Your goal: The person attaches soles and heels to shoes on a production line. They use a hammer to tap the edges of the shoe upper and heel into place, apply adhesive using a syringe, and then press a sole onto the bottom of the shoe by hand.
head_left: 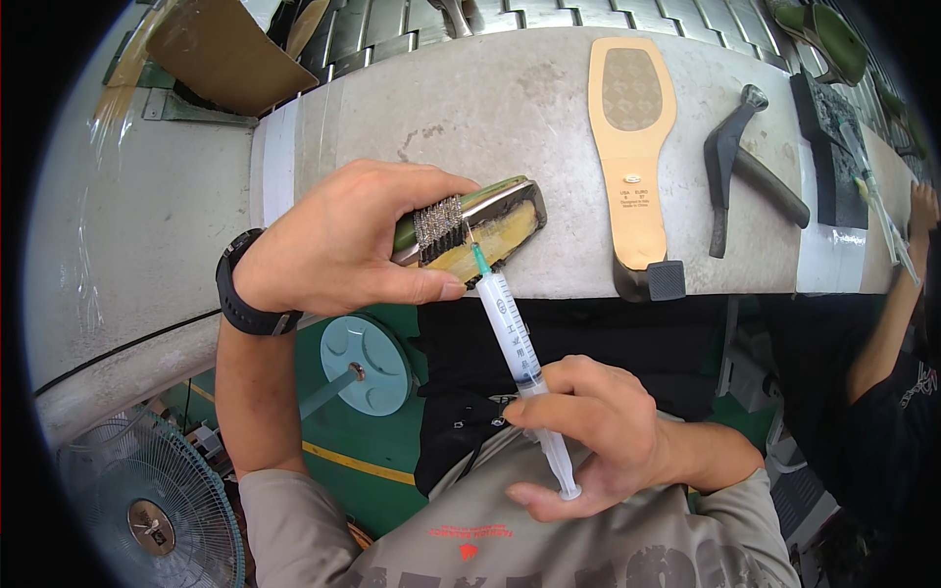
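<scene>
My left hand (338, 235), wearing a black watch, grips a shoe (500, 235) tilted with its yellowish underside turned up. A glittery band crosses the shoe beside my fingers, and green and shiny metallic surfaces show along its upper edge. In my right hand (613, 431) is a syringe (507, 323) of white liquid, its fingers round the barrel and the thumb by the plunger end. The syringe's green-based needle tip meets the edge of the shoe's underside near my left thumb; whether liquid is coming out is too small to tell.
On the worktable (470, 98) lie a beige shoe sole (627, 186) with a dark heel, a hammer (730, 147) and a black block (828, 147). A co-worker's arm (887, 314) is at far right, near another syringe (882, 211). A fan (152, 500) stands lower left; a metal conveyor (549, 12) runs behind.
</scene>
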Demonstrator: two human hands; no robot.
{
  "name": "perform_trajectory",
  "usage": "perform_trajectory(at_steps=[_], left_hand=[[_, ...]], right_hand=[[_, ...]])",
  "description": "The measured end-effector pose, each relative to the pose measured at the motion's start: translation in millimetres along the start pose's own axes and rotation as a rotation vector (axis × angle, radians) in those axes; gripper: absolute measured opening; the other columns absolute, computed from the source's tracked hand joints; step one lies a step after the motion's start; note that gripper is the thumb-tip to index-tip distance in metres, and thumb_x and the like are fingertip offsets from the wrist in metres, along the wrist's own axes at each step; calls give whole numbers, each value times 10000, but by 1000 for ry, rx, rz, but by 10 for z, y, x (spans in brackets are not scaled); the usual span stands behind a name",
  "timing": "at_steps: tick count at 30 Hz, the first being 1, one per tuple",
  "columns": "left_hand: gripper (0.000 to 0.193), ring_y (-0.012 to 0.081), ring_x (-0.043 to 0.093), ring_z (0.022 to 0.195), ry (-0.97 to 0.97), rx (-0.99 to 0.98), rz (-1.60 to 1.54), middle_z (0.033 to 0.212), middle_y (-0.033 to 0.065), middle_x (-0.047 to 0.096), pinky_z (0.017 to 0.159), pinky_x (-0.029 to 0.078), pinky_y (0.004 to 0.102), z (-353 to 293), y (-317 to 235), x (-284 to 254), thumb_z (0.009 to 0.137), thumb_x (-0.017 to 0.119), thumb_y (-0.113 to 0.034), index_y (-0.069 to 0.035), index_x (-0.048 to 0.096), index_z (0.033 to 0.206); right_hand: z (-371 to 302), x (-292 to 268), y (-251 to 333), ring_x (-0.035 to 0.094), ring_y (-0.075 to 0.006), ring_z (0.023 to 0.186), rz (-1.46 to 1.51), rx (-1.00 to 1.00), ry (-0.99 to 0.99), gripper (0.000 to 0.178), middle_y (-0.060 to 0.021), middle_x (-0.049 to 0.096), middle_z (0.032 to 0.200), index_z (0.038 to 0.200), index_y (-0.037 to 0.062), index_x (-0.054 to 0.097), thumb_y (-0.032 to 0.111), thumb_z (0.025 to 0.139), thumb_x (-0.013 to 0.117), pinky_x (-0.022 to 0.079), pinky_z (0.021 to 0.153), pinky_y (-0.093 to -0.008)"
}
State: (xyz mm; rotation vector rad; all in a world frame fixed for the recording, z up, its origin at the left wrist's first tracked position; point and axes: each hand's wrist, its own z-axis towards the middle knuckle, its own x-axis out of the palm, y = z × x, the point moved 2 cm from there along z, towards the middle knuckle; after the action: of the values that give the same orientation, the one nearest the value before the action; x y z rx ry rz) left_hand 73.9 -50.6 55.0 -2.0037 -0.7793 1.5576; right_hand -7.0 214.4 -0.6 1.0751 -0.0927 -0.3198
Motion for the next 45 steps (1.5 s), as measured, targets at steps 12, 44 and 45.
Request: perform_trajectory(at_steps=[12, 44, 45], left_hand=[[701, 349, 706, 918, -3, 1, 7, 1050, 194, 735, 849, 558, 407, 4, -17, -7, 760, 931, -312, 47, 671, 1303], [700, 285, 730, 1002, -190, -55, -114, 1138, 190, 755, 923, 565, 367, -193, -7, -96, 783, 924, -294, 70, 670, 1324], [700, 285, 730, 1002, -202, -56, -112, 1138, 190, 755, 923, 565, 367, -219, -6, -89, 783, 924, -294, 70, 670, 1324]], right_hand=[[-4, -4, 6, 636, -232, 712, 5, 10, 9, 626, -129, 697, 941, 1181, -19, 680, 282, 698, 943, 510, 565, -326], [123, -15, -144, 689, -268, 723, -218, 29, -86, 515, -196, 686, 1071, 1302, -44, 674, -118, 800, 764, 565, 577, -329], [172, -15, -145, 703, -279, 741, -238, 9, -122, 554, -203, 703, 1065, 1344, -43, 657, -121, 804, 756, 579, 593, -343]])
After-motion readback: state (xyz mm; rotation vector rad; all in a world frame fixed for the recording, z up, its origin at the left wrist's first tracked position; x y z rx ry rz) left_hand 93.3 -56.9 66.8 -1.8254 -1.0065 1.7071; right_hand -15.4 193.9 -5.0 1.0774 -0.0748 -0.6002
